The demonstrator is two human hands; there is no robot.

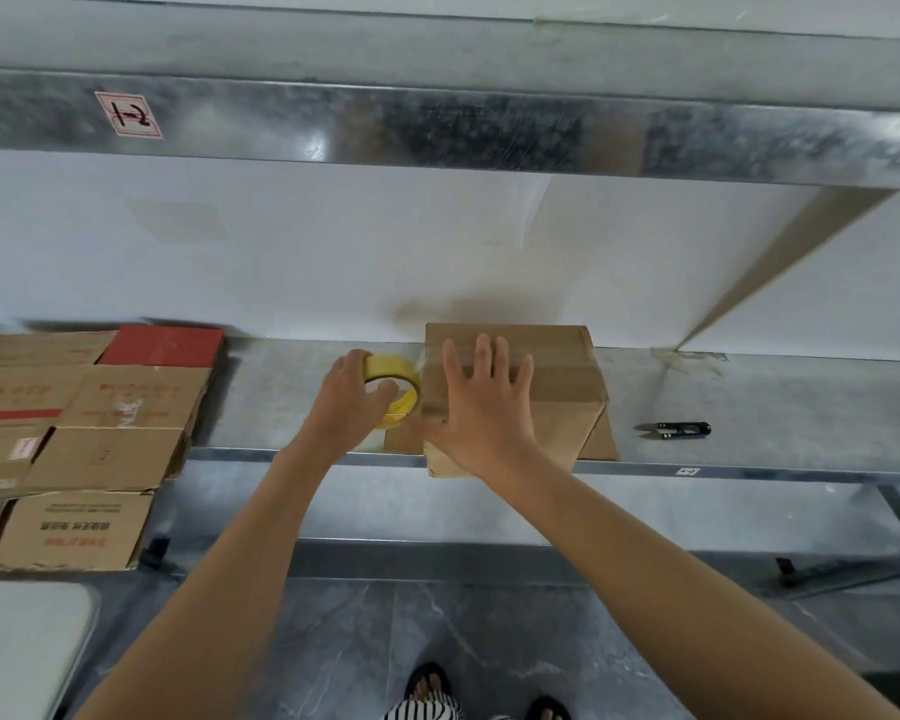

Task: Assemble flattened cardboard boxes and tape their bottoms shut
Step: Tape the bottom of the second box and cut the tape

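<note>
A brown cardboard box (562,387) stands assembled on the metal shelf (749,397), its near corner jutting over the front edge. Clear tape runs across its top. My right hand (481,407) lies flat on the box top, fingers straight and spread. My left hand (349,402) grips a yellow roll of tape (404,389) right beside the box's left side. A short stretch of clear tape runs from the roll onto the box's left edge.
A pile of flattened cardboard boxes (100,433), one with a red face, lies at the shelf's left end. Small black snips (676,430) rest on the shelf right of the box. An upper metal shelf (437,127) hangs overhead. My feet show on the grey floor below.
</note>
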